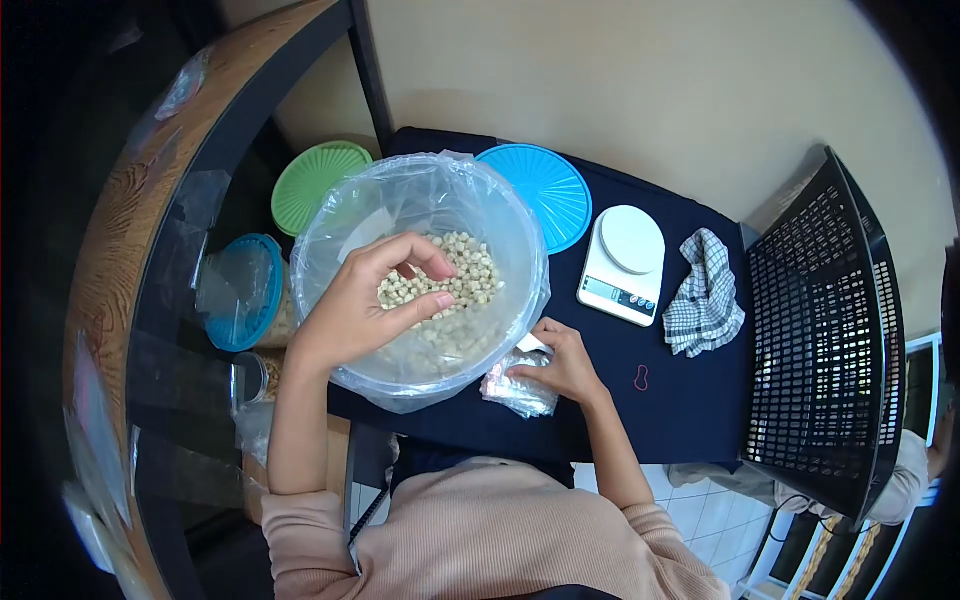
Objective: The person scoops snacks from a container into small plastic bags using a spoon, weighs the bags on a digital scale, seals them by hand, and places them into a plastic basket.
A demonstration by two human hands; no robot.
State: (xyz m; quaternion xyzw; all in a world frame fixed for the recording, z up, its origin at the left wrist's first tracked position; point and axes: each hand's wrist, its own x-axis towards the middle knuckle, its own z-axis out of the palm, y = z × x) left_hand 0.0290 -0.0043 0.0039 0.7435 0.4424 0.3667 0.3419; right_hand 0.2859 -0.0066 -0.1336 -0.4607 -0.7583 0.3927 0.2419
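My left hand (375, 300) is over the mouth of a large tub (520, 215) lined with a clear plastic bag. Its thumb and fingers are curved and apart, with nothing visible between them. Small pale cubes (470, 268) lie in a heap at the bottom of the tub, partly hidden behind this hand. Just right of the tub's near rim, my right hand (565, 365) is closed on a bundle of clear plastic bags (522, 392), its thumb pressed on top. A small white piece (533, 343) shows between its thumb and fingers; I cannot tell what it is.
A white digital scale (620, 265) and a checked cloth (705, 295) lie right of the tub. Beyond them stands a black plastic basket (825, 335). Blue (545, 195) and green lids (315, 185) rest behind. A red rubber band (641, 377) is on the dark tablecloth.
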